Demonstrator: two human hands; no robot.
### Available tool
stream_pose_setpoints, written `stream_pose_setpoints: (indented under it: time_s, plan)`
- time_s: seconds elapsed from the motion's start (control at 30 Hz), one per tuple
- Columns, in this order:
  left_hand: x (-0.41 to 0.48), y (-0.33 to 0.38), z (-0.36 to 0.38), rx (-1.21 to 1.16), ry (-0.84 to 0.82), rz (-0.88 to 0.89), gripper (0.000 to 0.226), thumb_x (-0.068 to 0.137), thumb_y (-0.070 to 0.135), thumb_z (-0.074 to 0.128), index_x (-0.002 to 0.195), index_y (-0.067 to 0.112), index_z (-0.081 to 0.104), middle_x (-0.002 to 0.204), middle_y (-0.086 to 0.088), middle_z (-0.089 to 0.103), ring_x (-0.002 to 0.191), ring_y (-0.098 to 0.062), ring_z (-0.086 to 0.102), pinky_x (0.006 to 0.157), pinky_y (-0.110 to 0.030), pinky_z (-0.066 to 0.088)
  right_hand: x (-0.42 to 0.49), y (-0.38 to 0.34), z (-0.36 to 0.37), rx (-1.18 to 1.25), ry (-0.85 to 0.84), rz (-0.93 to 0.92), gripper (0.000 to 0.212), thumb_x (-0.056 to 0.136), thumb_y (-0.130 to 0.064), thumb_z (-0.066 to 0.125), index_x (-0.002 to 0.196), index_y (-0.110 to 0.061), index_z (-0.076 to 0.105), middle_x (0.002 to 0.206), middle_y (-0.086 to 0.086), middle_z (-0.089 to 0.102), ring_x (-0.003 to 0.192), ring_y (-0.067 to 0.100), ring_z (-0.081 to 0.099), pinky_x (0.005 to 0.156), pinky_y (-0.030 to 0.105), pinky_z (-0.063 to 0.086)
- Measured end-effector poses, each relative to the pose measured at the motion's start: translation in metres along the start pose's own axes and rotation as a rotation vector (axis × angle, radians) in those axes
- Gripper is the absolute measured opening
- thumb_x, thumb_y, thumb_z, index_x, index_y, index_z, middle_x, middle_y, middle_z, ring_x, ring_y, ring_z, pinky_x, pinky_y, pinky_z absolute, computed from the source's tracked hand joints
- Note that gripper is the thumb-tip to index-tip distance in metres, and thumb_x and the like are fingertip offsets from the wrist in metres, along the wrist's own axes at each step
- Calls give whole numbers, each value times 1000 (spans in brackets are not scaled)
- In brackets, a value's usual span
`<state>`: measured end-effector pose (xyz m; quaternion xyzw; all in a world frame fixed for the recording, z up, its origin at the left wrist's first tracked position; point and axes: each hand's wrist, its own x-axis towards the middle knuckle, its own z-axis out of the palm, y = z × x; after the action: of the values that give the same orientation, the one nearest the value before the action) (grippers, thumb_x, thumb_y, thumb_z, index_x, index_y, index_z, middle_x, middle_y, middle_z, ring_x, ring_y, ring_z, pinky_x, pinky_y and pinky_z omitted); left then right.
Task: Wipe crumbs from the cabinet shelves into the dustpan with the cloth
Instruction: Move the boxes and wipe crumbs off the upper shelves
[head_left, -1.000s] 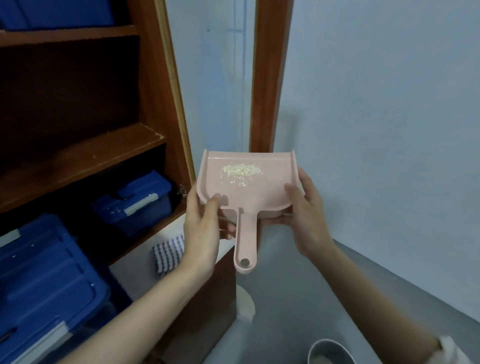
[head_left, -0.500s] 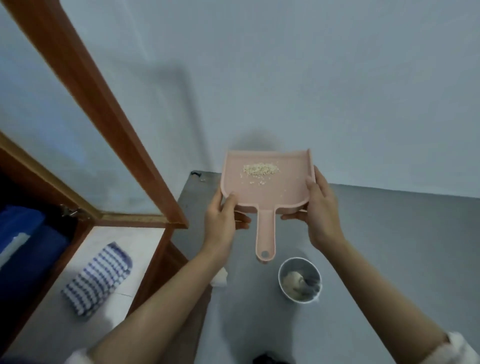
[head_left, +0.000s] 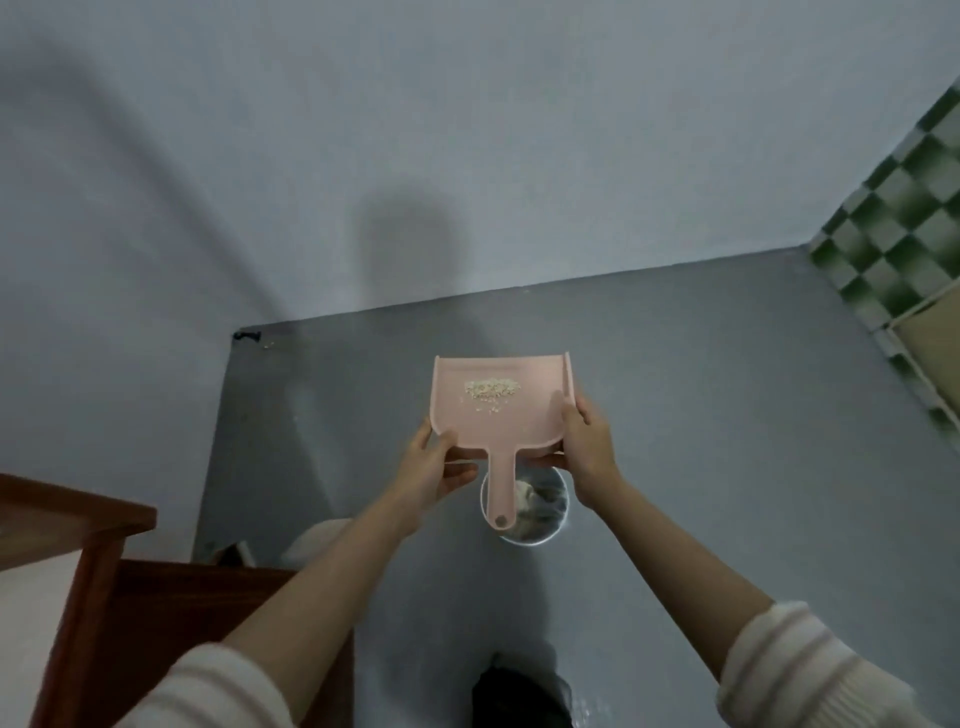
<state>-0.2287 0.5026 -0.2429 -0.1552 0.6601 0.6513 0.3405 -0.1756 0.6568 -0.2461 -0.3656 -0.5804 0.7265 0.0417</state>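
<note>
Pink dustpan (head_left: 519, 426) is gripped at its rear corners by left hand (head_left: 431, 467) and right hand (head_left: 589, 447). Pale crumbs (head_left: 491, 388) are carried in it.

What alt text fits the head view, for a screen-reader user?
The left hand and right hand grip a pink dustpan by its rear corners, with a small pile of crumbs on it. Its handle overlaps a small round waste bin on the grey floor. A brown wooden cabinet shows at lower left.

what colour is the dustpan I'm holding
Pale pink all over, handle included; the dustpan shows clearly in the head view.
</note>
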Motion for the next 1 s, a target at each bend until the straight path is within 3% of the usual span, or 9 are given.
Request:
stream_pose_setpoints:
  time_s: [0.07, 0.13, 0.27, 0.43, 0.77, 1.0]
  plan:
    - [23, -22, 0, 3, -13, -54, 33, 100, 11, 37, 133, 10, 42, 84, -12, 62, 69, -19, 59, 57, -22, 55, 18, 28, -6, -3, 27, 10, 29, 101, -23, 39, 126, -23, 53, 98, 4, 61, 81, 23, 65, 53, 41, 59]
    - [47, -49, -1, 26, -17, -103, 35, 100, 11, 39, 135, 11, 41, 88, -12, 62, 71, -19, 59, 58, -23, 56, 35, 61, -11, -27, 54, 38, 31, 100, -25, 41, 127, -31, 53, 106, -1, 62, 97, 31, 64, 72, 53, 57]
    - [79, -99, -5, 95, -37, -168, 34, 100, 14, 39, 134, 14, 42, 100, -18, 61, 71, -18, 58, 56, -21, 56, 54, 117, -19, -38, 83, 119, 25, 99, -24, 43, 116, -37, 56, 109, 1, 64, 103, 32, 62, 85, 56, 52]
    - [110, -159, -15, 109, -26, -253, 31, 100, 15, 38, 132, 15, 42, 88, -13, 63, 69, -18, 57, 53, -20, 54, 69, 180, -29, 19, 30, 275, 33, 100, -26, 41, 132, -26, 49, 117, 11, 59, 88, 35, 64, 52, 37, 58]
    - [167, -228, -8, 157, -36, -434, 27, 100, 14, 39, 125, 12, 47, 85, -12, 61, 69, -17, 57, 55, -24, 50, 100, 259, -48, 31, 127, 440, 33, 101, -26, 41, 130, -20, 52, 96, 9, 63, 74, 27, 64, 48, 34, 57]
    - [206, -252, -1, 167, 23, -474, 9, 98, 17, 45, 99, 10, 51, 70, -9, 54, 58, -14, 53, 41, -16, 49, 144, 296, -55, -38, 173, 579, 31, 98, -12, 37, 122, -3, 54, 98, 14, 58, 72, 26, 59, 41, 31, 54]
